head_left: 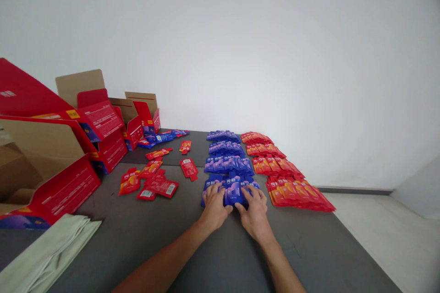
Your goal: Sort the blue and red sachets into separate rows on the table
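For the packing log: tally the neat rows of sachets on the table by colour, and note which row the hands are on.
Rows of flat blue foil sachets: 4
Rows of flat red foil sachets: 4
Total: 8 rows

The left hand and right hand both rest on the nearest blue row. Single sachets overlap too much to count.

We see a packing workroom: a grey table [137,238] carries rows of blue sachets [227,151] and red sachets [282,169], with open red cartons [103,132] before a bare white wall [240,46].
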`<state>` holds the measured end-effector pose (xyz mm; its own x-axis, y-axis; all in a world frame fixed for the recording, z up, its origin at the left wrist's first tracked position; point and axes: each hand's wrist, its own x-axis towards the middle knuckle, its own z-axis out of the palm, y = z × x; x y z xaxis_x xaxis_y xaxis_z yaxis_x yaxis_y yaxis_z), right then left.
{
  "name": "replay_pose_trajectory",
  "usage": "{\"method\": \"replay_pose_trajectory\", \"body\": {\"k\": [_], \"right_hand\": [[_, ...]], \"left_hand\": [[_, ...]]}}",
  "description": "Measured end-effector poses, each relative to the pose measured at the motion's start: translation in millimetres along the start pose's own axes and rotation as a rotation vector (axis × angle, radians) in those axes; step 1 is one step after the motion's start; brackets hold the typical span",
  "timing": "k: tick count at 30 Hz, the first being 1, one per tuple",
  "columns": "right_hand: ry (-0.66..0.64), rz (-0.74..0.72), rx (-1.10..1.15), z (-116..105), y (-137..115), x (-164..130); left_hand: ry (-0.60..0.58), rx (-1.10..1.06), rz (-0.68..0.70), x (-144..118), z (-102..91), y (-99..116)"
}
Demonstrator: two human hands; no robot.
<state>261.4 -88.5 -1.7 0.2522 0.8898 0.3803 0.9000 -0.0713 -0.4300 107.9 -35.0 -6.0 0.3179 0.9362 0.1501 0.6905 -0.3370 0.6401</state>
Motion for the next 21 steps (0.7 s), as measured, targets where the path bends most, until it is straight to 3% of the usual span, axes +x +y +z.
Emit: {"method": "replay_pose_trajectory", "body": {"k": [11, 21], "right_hand": [[-0.06, 0.014, -0.141, 4, 7, -4], [-0.05, -0.005, -0.197, 11, 9, -5]], "left_hand": [[0.002, 0.12, 0.071, -1, 10.4, 6], [0.009, 0.119, 0.102, -4, 8.1, 10]]}}
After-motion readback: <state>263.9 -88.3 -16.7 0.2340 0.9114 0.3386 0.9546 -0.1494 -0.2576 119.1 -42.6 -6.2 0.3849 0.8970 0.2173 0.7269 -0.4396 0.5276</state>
